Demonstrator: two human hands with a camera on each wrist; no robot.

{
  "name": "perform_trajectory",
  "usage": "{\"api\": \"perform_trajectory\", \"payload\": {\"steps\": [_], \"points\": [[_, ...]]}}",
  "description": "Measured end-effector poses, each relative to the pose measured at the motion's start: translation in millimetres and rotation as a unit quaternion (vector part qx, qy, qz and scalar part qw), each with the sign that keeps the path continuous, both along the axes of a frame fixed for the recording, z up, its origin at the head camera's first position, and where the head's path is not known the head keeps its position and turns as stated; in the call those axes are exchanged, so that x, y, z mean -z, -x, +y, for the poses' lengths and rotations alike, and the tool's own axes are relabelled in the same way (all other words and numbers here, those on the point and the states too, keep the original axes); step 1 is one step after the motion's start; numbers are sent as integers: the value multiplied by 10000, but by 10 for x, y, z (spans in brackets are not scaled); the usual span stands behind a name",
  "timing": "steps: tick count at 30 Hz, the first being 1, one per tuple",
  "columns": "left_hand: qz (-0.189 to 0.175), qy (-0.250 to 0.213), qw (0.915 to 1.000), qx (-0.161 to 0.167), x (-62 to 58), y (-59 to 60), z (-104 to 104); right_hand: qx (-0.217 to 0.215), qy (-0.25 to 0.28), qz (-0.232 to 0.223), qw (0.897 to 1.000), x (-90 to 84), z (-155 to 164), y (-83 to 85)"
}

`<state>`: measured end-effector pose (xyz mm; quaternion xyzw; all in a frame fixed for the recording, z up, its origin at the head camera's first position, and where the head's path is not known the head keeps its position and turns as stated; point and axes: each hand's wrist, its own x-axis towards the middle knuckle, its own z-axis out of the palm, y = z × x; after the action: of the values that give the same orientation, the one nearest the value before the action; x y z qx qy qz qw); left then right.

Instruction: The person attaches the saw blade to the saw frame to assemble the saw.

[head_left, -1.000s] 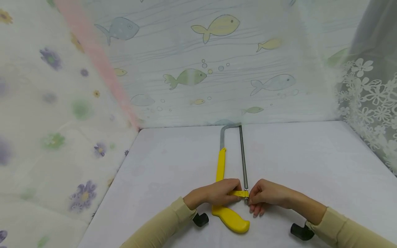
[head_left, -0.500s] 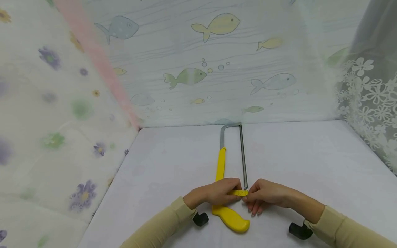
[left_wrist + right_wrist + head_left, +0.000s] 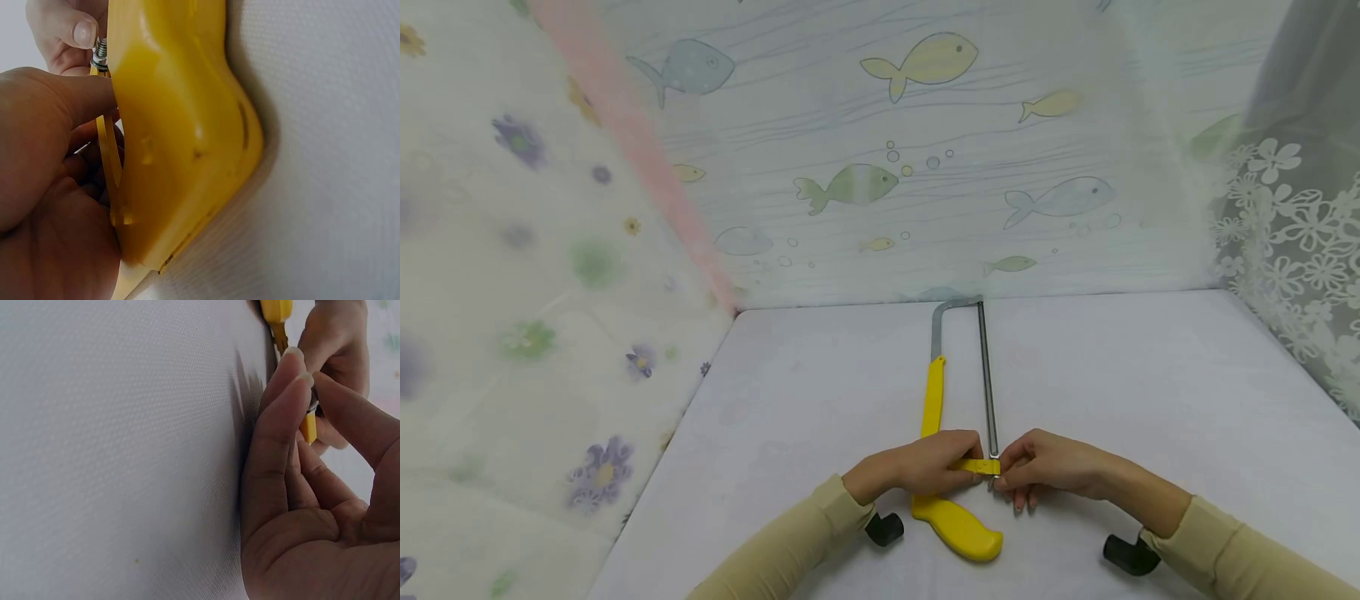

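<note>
A hacksaw with a yellow grip (image 3: pixel 966 533) and a grey metal bow lies on the white table, its dark blade (image 3: pixel 988 375) running lengthwise on the right side. My left hand (image 3: pixel 921 462) holds the frame above the grip, fingers curled round the yellow bar (image 3: pixel 985 467) that reaches across to the blade's near end. At that end, a small threaded screw (image 3: pixel 101 51) shows in the left wrist view. My right hand (image 3: pixel 1060 462) pinches its fastener between thumb and fingertips. In the right wrist view those fingertips hide most of the fastener.
White cloth covers the table (image 3: pixel 1150 375). Behind it hangs a curtain (image 3: pixel 820 125) with fish, close to the saw's far end. A flowered sheet (image 3: pixel 550 375) bounds the left, lace (image 3: pixel 1307 242) the right. Black wrist mounts (image 3: pixel 1131 556) sit near the sleeves.
My right fingertips turned in toward the bar, covering the fastener, then turned back out so its end shows again. My left hand and the hacksaw stay nearly still.
</note>
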<state>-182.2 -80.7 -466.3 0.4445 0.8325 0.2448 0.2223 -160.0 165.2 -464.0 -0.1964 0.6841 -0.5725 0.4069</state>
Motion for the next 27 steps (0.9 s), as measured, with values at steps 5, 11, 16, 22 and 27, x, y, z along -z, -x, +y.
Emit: {"api": "perform_trajectory", "payload": {"steps": [5, 11, 16, 22, 27], "points": [[-29, 17, 10000, 7, -3, -2, -2, -126, 291, -211, 9993, 34, 17, 19], [-47, 70, 10000, -13, 2, 4, 2, -212, 584, -528, 9967, 52, 35, 48], [-91, 86, 9999, -36, 0, 4, 2, -265, 805, -757, 9935, 81, 51, 69], [-88, 94, 9999, -40, -4, 4, 0, -258, 921, -849, 9918, 110, 49, 82], [71, 0, 10000, -2, 17, 11, 3, -209, 570, -506, 9969, 72, 54, 73]]}}
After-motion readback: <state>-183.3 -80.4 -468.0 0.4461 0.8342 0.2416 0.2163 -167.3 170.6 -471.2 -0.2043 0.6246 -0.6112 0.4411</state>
